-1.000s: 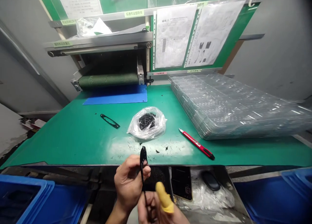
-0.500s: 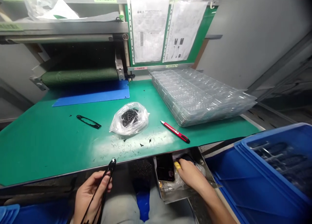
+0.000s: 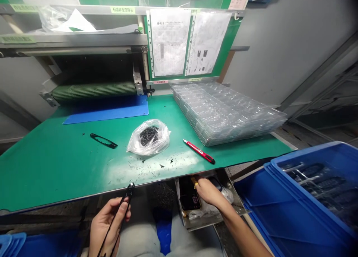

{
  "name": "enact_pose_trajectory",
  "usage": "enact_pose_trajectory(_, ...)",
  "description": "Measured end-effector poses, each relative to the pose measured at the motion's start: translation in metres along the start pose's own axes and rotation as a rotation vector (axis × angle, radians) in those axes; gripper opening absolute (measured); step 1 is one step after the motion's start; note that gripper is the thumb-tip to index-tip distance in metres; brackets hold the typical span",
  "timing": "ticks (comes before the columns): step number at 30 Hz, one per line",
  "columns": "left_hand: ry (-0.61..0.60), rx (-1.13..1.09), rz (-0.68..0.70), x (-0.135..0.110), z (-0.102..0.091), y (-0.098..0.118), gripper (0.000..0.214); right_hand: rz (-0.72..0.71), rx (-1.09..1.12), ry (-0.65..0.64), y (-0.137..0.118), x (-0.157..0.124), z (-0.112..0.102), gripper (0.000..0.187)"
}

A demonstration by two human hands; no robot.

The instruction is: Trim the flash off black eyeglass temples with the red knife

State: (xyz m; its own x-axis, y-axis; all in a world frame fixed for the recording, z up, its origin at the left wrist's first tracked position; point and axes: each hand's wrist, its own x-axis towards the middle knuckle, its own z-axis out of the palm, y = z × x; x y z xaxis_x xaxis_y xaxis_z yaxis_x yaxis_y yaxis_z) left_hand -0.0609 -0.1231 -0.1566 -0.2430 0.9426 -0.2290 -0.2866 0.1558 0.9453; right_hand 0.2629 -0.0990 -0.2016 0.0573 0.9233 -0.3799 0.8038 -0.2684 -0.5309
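My left hand, at the table's front edge, is closed on a long black loop-shaped plastic part, its narrow end pointing up and away. My right hand reaches into an open metal drawer below the tabletop. A yellow wrap circles one finger; the fingertips are hidden toward the back, by a dark phone. A similar black loop part lies at the left of the table. Near the middle sits a clear plastic bag holding black scraps. A red utility knife rests right of it.
Stacked clear trays stand at the right back of the green table. A blue bin with trayed black parts is at my right. A ribbed roller conveyor is at the back left, above a blue sheet. Black trimmings litter the front.
My right hand has moved left and deeper into the drawer, closer to the phone. My left hand keeps its hold on the black part. The view has tilted up slightly.
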Motion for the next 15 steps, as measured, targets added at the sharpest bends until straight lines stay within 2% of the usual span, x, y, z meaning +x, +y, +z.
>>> enact_pose_trajectory(6,0.033,-0.02,-0.027,-0.003,-0.004,0.007,0.04,0.014,0.043,-0.021,0.013,-0.02,-0.025,0.026)
enact_pose_trajectory(9,0.061,-0.03,-0.049,-0.004,-0.002,0.009,0.042,-0.023,0.116,-0.083,0.022,-0.047,-0.042,0.028)
enact_pose_trajectory(12,0.084,-0.041,-0.012,-0.002,0.002,0.01,0.043,-0.054,0.186,-0.116,0.026,-0.082,-0.059,0.037)
enact_pose_trajectory(15,0.075,-0.035,-0.039,0.001,0.008,0.011,0.046,-0.079,0.221,-0.063,0.012,-0.106,-0.086,0.047)
